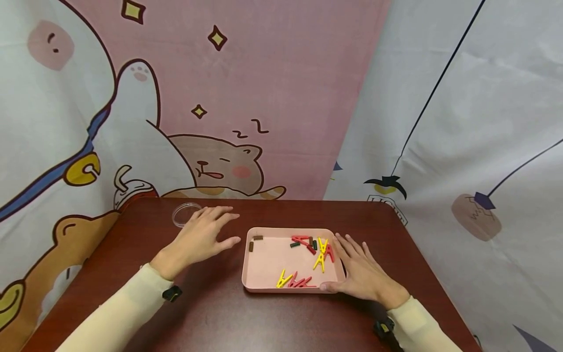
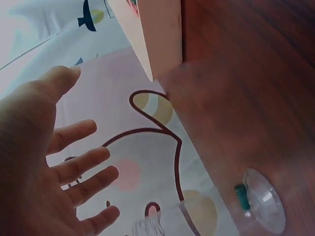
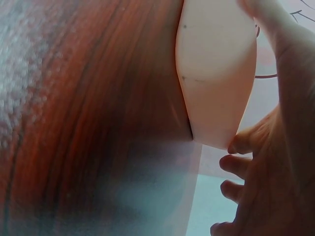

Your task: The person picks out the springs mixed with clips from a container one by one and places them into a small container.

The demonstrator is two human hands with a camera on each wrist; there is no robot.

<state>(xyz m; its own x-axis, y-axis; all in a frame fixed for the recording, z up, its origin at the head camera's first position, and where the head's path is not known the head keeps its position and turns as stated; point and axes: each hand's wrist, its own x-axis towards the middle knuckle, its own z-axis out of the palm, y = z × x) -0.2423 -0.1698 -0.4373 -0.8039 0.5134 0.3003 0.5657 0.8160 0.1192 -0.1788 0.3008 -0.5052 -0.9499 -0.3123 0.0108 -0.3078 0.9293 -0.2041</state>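
A pale pink tray (image 1: 268,274) lies on the table. Inside are several yellow clothespins (image 1: 319,262) and red clothespins (image 1: 300,282), plus small dark green, red and brown ridged cylinders (image 1: 258,237). My right hand (image 1: 362,269) spreads along the tray's right side. Its thumb touches the front rim and a fingertip (image 3: 238,142) meets a corner in the right wrist view. My left hand (image 1: 198,239) hovers left of the tray, fingers apart, holding nothing. Just beyond it sits a clear round dish (image 1: 174,220); the left wrist view shows a green ridged cylinder (image 2: 241,196) at that dish (image 2: 268,206).
The dark reddish-brown table (image 1: 272,322) runs back to a printed cartoon cloth (image 1: 286,98), with a whitish cloth (image 1: 484,122) on the right. Another clear object (image 2: 147,227), partly cut off, shows at the bottom of the left wrist view.
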